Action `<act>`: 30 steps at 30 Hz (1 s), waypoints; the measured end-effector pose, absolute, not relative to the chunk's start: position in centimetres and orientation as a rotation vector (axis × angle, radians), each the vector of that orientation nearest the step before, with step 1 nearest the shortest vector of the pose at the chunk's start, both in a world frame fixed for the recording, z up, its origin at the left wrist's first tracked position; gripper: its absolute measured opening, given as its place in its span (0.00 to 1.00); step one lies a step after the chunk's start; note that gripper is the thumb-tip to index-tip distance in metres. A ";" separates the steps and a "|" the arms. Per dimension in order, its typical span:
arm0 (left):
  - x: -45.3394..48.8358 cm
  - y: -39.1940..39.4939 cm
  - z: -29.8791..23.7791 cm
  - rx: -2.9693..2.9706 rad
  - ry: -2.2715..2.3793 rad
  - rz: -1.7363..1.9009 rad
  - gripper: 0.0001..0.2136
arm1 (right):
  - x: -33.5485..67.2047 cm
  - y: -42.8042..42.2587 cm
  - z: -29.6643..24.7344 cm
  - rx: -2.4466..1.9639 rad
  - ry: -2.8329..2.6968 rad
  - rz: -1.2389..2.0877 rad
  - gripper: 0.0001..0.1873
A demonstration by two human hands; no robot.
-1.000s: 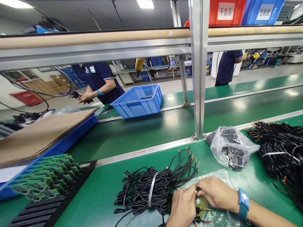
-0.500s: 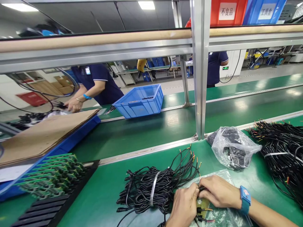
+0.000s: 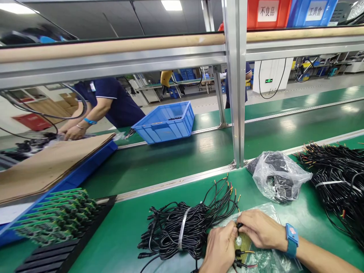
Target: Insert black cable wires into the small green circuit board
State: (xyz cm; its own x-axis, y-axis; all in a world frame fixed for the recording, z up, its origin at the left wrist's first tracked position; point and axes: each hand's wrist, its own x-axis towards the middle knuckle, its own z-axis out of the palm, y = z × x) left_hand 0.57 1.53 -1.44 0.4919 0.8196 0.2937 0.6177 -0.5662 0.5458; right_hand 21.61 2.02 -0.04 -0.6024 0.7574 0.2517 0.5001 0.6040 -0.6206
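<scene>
Green desk (image 3: 119, 242) spreads before you, with both your hands low on it and their fingertips brought together. Your left hand (image 3: 219, 245) and right hand (image 3: 261, 229) pinch a small black fitting (image 3: 239, 226) between them; your fingers hide most of it. A teal wristband (image 3: 291, 240) circles your right wrist.

Toward 6 o'clock from the fitting lie two black cable ends (image 3: 239, 252) with coloured wires, near a clear plastic sheet (image 3: 270, 210) that spreads under your right hand. At 9 o'clock, just beside your left hand, rests a bundle of black cables (image 3: 170, 237), a white tie (image 3: 183, 229) around its middle.

Toward 1 o'clock you have a clear bag (image 3: 280, 178) of dark parts, and at 2 o'clock a larger heap of black cables (image 3: 339, 187). Well off at 9 o'clock, green circuit boards (image 3: 64, 214) stand in a black rack (image 3: 54, 256). At 11 o'clock sits a blue crate (image 3: 167, 131); beyond, toward 10 o'clock, a co-worker (image 3: 113, 100) in navy leans over dark items.
</scene>
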 end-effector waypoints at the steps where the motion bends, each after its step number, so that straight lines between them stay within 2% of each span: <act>1: 0.6 1.5 -1.6 2.374 1.204 0.758 0.17 | 21.5 2.0 -0.1 -0.988 -2.322 0.692 0.10; 17: 0.6 1.5 -1.3 2.350 1.188 0.756 0.17 | 21.2 2.1 0.3 -1.007 -2.254 0.787 0.08; 23: 0.6 1.5 -0.2 2.335 1.122 0.793 0.16 | 21.9 2.1 0.4 -1.030 -2.290 0.702 0.09; 30: 0.6 1.5 -1.4 2.375 1.176 0.814 0.17 | 21.5 2.0 0.1 -0.970 -2.263 0.712 0.09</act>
State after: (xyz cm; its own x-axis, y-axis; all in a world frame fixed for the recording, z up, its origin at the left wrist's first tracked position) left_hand 0.64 1.45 -1.44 0.4856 0.8084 0.3327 0.5963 -0.5846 0.5502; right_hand 21.50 2.01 0.14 -0.5740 0.7658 0.2899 0.4620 0.5952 -0.6575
